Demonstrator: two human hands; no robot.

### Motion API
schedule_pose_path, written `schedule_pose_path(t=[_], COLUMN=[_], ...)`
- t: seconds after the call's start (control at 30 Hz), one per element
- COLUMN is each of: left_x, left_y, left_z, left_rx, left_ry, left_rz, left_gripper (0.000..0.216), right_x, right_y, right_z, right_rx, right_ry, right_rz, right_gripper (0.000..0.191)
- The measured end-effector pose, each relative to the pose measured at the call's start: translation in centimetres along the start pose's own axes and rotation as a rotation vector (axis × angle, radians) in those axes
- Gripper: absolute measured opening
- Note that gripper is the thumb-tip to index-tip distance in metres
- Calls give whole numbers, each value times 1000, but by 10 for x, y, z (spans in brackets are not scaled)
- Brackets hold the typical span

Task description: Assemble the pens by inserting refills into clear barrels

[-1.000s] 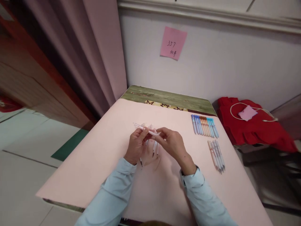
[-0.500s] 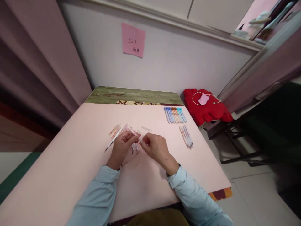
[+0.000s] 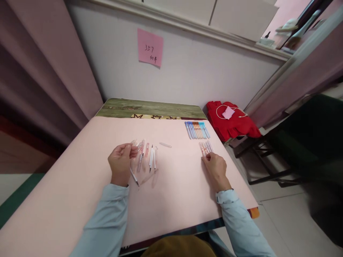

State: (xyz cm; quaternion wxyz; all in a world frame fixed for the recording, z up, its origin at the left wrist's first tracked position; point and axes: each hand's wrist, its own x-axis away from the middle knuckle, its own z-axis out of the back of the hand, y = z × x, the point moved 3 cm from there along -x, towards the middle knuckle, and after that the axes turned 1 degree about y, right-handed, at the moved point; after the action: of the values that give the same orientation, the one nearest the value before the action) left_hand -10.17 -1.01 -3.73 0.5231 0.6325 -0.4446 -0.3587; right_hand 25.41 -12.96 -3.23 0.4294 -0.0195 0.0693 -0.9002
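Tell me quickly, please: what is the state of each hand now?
Left hand: closed, holding a thin pen refill.
Right hand: touching the small bunch of pens; open or closed cannot be told.

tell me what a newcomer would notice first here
The pink note on the wall above the table and the red cloth off the table's right edge stand out. A row of pens lies at the table's far right, and the right hand touches a smaller bunch just nearer. The left hand pinches a clear part beside loose parts mid-table.
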Motion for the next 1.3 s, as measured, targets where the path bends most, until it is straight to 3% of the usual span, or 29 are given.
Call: schedule_pose_path(t=[0.17, 0.27, 0.43, 0.57, 0.7, 0.8, 1.0, 1.2, 1.3], left_x=[-2, -8, -16, -22, -28, -28, -28, -77, -91], left_y=[-1, -2, -5, -8, -11, -12, -12, 0, 1], left_z=[4, 10, 23, 37, 46, 47, 43, 36, 35], left_rx=[-6, 16, 21, -90, -265, -353, -497, -344, -322], left_ry=[26, 74, 150, 231, 275, 257, 184, 274, 240], left_rz=[-45, -91, -136, -161, -199, -185, -221, -201, -135], left_gripper=[22, 21, 21, 21, 20, 19, 19, 22, 22], right_x=[2, 5, 10, 9, 2, -13, -52, -60, -58], right_y=[-1, -18, -88, -144, -178, -182, -152, -145, -147], right_z=[4, 12, 19, 21, 19, 11, -9, -19, -21], right_rx=[-51, -170, -437, -504, -525, -482, -395, -368, -350], right_ry=[81, 92, -48, -113, -132, -124, -105, -150, -161], right_rz=[-7, 99, 375, 462, 508, 494, 361, 342, 339], right_gripper=[35, 31, 21, 18, 14, 11, 16, 20, 22])
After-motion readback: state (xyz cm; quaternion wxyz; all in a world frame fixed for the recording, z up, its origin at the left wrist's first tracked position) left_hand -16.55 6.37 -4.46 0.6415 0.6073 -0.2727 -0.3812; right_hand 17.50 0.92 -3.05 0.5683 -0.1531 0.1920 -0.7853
